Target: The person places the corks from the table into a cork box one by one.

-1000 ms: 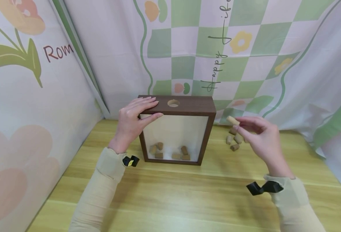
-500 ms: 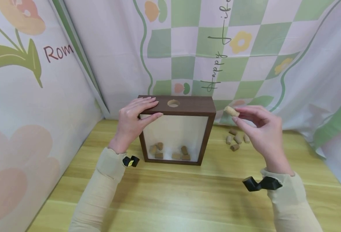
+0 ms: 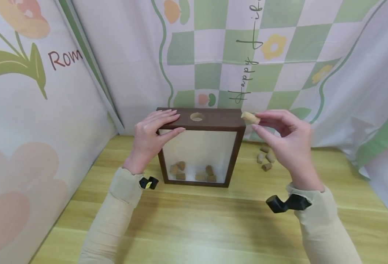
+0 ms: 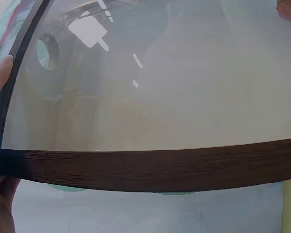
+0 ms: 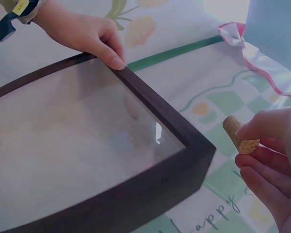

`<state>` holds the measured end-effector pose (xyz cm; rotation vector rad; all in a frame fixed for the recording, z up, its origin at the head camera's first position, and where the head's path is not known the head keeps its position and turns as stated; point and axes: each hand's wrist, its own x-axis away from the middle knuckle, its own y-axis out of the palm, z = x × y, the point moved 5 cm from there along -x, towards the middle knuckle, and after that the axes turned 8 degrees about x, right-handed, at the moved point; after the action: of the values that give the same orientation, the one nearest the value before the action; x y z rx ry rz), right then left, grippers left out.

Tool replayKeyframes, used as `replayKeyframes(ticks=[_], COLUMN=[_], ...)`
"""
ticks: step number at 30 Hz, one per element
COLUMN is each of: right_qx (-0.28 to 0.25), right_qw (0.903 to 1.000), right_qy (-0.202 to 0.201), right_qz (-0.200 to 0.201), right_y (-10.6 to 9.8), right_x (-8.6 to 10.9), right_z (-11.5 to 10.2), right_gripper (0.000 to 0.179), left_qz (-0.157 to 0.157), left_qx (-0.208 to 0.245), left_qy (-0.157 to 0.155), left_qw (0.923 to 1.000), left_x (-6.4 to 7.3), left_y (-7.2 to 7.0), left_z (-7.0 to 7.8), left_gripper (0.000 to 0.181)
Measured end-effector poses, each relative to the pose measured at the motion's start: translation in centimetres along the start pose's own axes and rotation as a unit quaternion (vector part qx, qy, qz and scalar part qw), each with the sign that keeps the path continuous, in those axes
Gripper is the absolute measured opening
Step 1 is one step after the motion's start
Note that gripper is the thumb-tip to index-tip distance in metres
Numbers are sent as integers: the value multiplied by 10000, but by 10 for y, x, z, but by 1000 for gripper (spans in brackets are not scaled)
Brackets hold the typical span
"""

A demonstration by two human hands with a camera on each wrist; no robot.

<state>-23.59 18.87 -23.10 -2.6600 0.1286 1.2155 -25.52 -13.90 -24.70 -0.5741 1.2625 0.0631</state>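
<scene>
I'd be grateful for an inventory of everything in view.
Wood-grain table: one, yellowish, foreground.
Rectangular wooden clear-fronted box: one, dark brown, upright on table.
Round hole: one, pale, box top.
Small cylindrical corks: six visible, tan, inside box.
Loose corks: four visible, tan, right of box.
Held cork: one, tan, near box's upper right corner.
Flowered, checked cloth: panel count unclear, white-green-peach, behind table.
Narrow ribbon: one, pink, right wrist view.
Angular wrist mounts: two, black, one per wrist.
Sleeves: two, beige, forearms.
Left grip: one hand, on box's upper left corner.
Right grip: one hand, pinching held cork.
</scene>
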Motion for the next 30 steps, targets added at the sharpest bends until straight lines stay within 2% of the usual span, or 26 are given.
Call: replayKeyframes(ticks=[12, 15, 22, 30], right_qx=[45, 200, 900, 1132], right_qw=[9993, 9983, 9914, 9857], right_qy=[-88, -42, -267, -186], right_qz=[-370, -545, -912, -1237], right_y=[34, 42, 59, 73], right_x=[-15, -21, -38, -57], right_z=[-22, -26, -35, -35], right_gripper=[29, 29, 26, 25], left_qz=[-83, -98, -100, -116], left_qx=[-85, -92, -74, -62], left_qy=[35, 50, 4, -39], left_qw=[9999, 9999, 9999, 9999], left_x=[-1, -1, 1, 0], left_y=[-1, 0, 0, 0], left_z=[0, 0, -1, 0], left_gripper=[40, 41, 41, 41])
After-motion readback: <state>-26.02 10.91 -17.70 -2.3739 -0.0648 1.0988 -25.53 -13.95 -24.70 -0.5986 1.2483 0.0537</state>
